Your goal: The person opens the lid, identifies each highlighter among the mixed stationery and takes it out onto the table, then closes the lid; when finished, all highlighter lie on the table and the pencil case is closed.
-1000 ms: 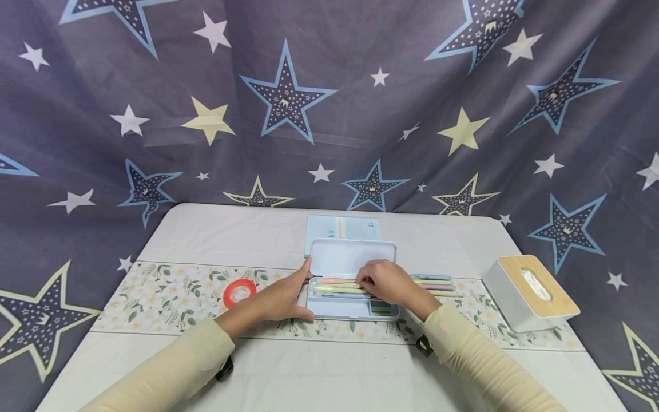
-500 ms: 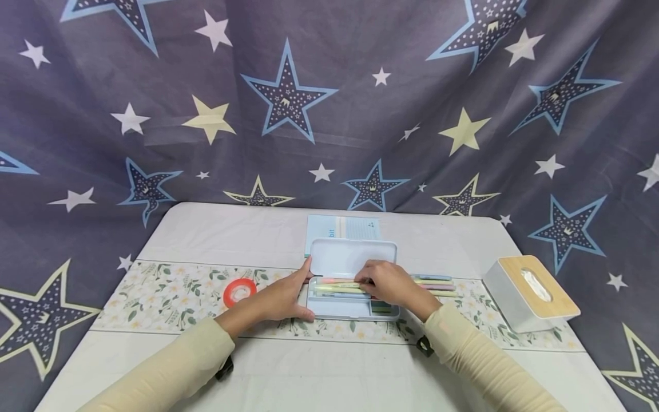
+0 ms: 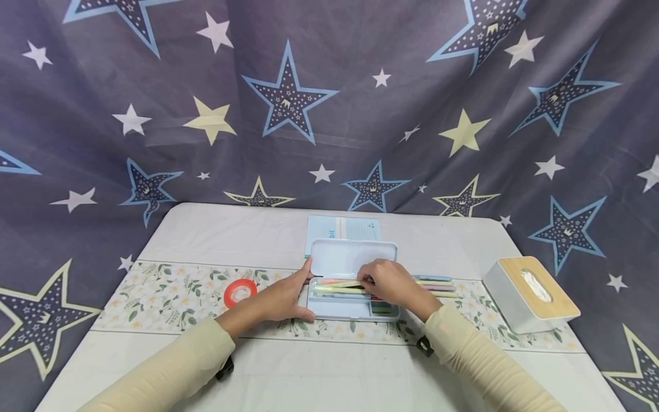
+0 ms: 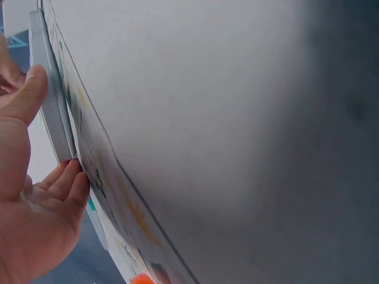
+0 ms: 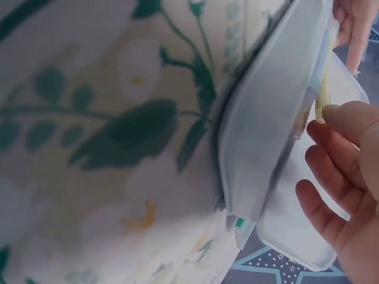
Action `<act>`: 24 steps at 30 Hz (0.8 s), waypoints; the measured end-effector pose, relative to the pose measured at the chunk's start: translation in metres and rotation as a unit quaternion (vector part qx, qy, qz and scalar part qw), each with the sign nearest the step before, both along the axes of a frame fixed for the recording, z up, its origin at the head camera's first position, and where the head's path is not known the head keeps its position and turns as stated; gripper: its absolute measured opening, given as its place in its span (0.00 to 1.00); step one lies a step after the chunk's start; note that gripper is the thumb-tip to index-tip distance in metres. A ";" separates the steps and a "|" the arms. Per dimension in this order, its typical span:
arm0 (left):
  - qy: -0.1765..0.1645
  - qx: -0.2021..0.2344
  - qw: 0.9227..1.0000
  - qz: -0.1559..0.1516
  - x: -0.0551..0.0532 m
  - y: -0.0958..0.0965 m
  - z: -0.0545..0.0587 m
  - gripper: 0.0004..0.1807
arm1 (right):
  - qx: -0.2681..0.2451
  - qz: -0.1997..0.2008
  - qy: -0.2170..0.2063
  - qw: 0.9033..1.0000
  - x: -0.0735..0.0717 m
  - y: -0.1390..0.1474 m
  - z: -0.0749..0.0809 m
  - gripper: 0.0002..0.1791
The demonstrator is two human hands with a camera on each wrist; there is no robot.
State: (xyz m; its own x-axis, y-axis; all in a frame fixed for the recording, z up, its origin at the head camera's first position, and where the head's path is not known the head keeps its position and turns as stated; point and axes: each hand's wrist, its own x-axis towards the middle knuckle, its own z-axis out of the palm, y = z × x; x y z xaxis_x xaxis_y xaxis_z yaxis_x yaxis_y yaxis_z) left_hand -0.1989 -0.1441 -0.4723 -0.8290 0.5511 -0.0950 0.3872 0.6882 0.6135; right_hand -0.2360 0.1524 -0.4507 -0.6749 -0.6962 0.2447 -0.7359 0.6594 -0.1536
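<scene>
1. Pinching one yellow pen (image 5: 325, 83) near its end with the right hand (image 3: 388, 282); making a narrow grip there, with thumb and fingertips close together.

2. Spreading the left hand (image 3: 285, 296) rather wide at the nine o'clock end of the pencil case (image 3: 334, 309); touching this end with thumb toward the near side and fingers toward the far side, seemingly for steadying.

3. Finding the pencil case on the middle part of the bench (image 3: 288, 372), with its lid (image 3: 354, 254) standing open toward twelve o'clock.

4. Counting as done, by judgement: having the lid open, and having several inner pens (image 3: 337, 289) lying lengthwise in the far compartment.

5. Counting as left: several outer pens (image 3: 437, 287) lying beyond the case at three o'clock, partly hidden behind the right hand; also the lid, not being closed.

6. Judging the work as standing somewhere in the middle; not being able to tell the direction of the yellow pen, inward or outward, nor the full number of pens.

7. Seeing a dark green item (image 3: 381, 307) in the small compartment at four o'clock; not managing to identify it.

8. Seeing, untouched by either hand: the blue notebook (image 3: 355, 228) at twelve o'clock, the red tape roll (image 3: 227, 294) at nine, the tissue box (image 3: 527, 301) at three, well apart.
</scene>
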 end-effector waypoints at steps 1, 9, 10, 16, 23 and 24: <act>0.001 0.000 1.000 0.000 0.000 0.000 0.000 0.75 | -0.003 0.003 0.001 1.000 0.000 0.000 0.001 0.06; -0.002 0.005 1.000 -0.005 0.000 -0.001 -0.001 0.75 | 0.012 0.022 -0.005 1.000 0.002 0.005 0.005 0.09; -0.002 0.005 1.000 -0.005 0.000 -0.001 0.000 0.75 | 0.010 0.021 -0.007 1.000 0.002 0.006 0.005 0.08; -0.004 0.003 1.000 -0.004 0.000 0.000 0.000 0.75 | -0.020 0.021 -0.018 0.999 0.003 0.015 0.004 0.09; -0.003 0.006 1.000 -0.004 0.000 0.000 0.000 0.75 | -0.049 0.025 -0.027 0.998 0.002 0.027 0.004 0.10; -0.002 0.006 1.000 -0.003 0.000 0.000 0.000 0.75 | -0.054 0.024 -0.035 0.998 0.002 0.029 0.004 0.10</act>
